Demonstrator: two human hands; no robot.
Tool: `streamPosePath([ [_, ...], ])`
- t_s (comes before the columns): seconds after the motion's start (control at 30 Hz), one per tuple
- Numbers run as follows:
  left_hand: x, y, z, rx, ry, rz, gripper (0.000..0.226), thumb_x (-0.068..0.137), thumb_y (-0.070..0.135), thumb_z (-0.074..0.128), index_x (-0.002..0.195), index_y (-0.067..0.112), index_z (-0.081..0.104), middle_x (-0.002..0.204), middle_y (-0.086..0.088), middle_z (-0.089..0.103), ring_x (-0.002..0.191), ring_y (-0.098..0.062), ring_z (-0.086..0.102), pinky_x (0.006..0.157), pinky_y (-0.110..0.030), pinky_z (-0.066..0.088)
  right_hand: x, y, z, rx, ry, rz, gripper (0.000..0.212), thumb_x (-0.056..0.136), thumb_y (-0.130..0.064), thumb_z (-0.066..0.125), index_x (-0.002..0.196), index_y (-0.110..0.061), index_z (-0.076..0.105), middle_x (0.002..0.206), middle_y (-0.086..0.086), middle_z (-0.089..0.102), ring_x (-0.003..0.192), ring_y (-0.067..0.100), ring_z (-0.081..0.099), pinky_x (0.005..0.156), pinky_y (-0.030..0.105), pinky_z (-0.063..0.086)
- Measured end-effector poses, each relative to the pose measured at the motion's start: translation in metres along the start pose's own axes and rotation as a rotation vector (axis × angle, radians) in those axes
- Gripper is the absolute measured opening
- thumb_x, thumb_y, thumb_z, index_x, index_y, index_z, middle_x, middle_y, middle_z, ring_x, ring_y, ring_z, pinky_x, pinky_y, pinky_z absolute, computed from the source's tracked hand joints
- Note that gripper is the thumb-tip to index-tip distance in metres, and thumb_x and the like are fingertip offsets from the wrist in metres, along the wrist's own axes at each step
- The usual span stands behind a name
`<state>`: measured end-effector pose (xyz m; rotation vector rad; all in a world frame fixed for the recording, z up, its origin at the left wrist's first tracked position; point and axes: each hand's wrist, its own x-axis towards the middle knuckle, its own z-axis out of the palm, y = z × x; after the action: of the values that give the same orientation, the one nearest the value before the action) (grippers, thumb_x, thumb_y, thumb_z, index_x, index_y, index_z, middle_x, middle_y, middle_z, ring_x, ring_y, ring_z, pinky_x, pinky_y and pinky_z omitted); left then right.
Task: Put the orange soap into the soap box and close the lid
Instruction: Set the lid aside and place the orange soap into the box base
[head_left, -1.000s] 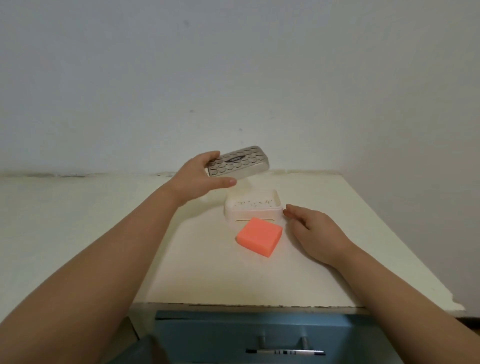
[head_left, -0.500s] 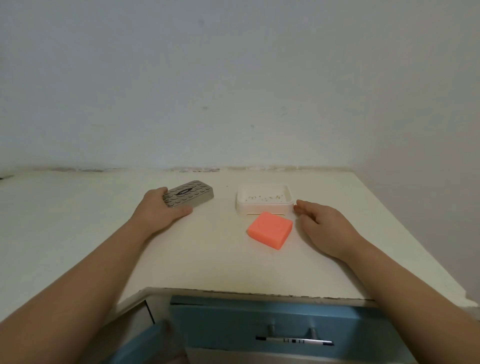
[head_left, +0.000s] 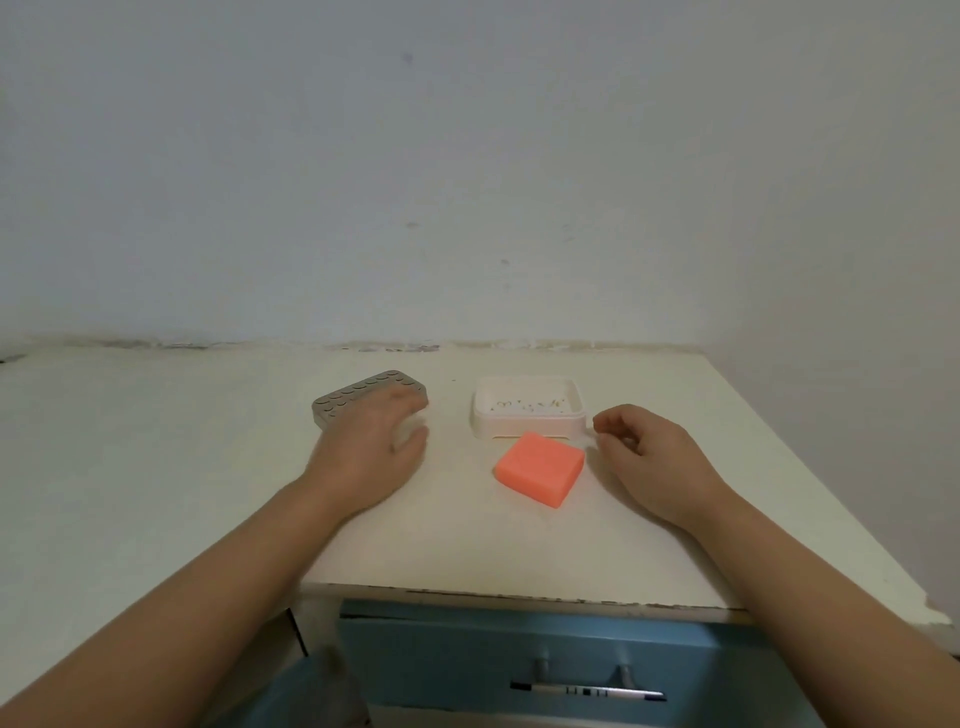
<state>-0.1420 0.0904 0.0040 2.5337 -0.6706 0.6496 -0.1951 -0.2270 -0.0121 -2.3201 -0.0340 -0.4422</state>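
Note:
The orange soap (head_left: 540, 467) lies on the cream table top, just in front of the white soap box (head_left: 525, 429), whose tray stands uncovered with small specks inside. The grey studded lid (head_left: 349, 399) rests flat on the table left of the box. My left hand (head_left: 371, 449) hovers at the lid's near right end, fingers spread and blurred, gripping nothing. My right hand (head_left: 647, 457) sits right of the soap with its fingers loosely curled, a small gap from both soap and box.
The table (head_left: 467, 540) ends at a chipped front edge, and its right edge runs close to my right forearm. Below the front edge is a blue drawer (head_left: 457, 654) with a handle holding a pen (head_left: 587, 691). A pale wall stands behind.
My left hand carried the lid from above the box down to the table on the left and let it go. My right hand lifted slightly and curled its fingers.

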Motion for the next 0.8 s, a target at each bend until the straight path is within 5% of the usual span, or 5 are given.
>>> streamPosePath([
  [0.1, -0.008, 0.013, 0.013, 0.002, -0.168, 0.04, 0.032, 0.093, 0.031, 0.057, 0.122, 0.021, 0.067, 0.137, 0.003, 0.059, 0.126, -0.016, 0.052, 0.101, -0.032, 0.043, -0.003, -0.004, -0.002, 0.016, 0.033, -0.021, 0.007, 0.093, -0.026, 0.06, 0.095, -0.029, 0.066, 0.088, -0.017, 0.068, 0.08, -0.004, 0.06, 0.066, 0.009, 0.04],
  [0.27, -0.008, 0.01, 0.014, -0.051, -0.252, -0.023, 0.041, 0.095, 0.038, 0.053, 0.133, 0.025, 0.059, 0.147, 0.008, 0.05, 0.137, -0.008, 0.039, 0.108, -0.026, 0.032, -0.01, -0.017, -0.005, 0.039, -0.002, -0.037, 0.011, 0.09, -0.04, 0.064, 0.094, -0.031, 0.068, 0.09, -0.01, 0.07, 0.078, 0.0, 0.062, 0.07, 0.02, 0.042],
  [0.43, -0.008, 0.009, 0.015, -0.064, -0.245, -0.053, 0.04, 0.093, 0.04, 0.055, 0.13, 0.027, 0.061, 0.145, 0.011, 0.052, 0.135, -0.006, 0.042, 0.107, -0.027, 0.035, -0.016, -0.031, -0.003, -0.047, -0.118, -0.068, 0.043, 0.078, -0.061, 0.064, 0.109, -0.031, 0.066, 0.099, -0.014, 0.067, 0.092, 0.002, 0.062, 0.079, 0.026, 0.048],
  [0.57, -0.008, 0.009, 0.015, -0.076, -0.253, -0.056, 0.04, 0.093, 0.04, 0.054, 0.13, 0.027, 0.061, 0.144, 0.012, 0.053, 0.133, -0.005, 0.043, 0.106, -0.027, 0.036, -0.015, -0.042, 0.004, -0.157, -0.222, -0.127, 0.069, 0.068, -0.073, 0.064, 0.123, -0.032, 0.059, 0.107, -0.016, 0.06, 0.091, -0.003, 0.056, 0.07, 0.015, 0.041],
  [0.8, -0.007, 0.006, 0.017, -0.074, -0.256, -0.066, 0.039, 0.093, 0.041, 0.054, 0.129, 0.029, 0.062, 0.144, 0.013, 0.052, 0.134, -0.005, 0.043, 0.107, -0.029, 0.037, -0.014, -0.046, 0.006, -0.066, -0.223, -0.188, 0.054, 0.067, -0.058, 0.073, 0.117, -0.043, 0.06, 0.115, -0.02, 0.056, 0.105, 0.002, 0.055, 0.082, 0.013, 0.041],
])
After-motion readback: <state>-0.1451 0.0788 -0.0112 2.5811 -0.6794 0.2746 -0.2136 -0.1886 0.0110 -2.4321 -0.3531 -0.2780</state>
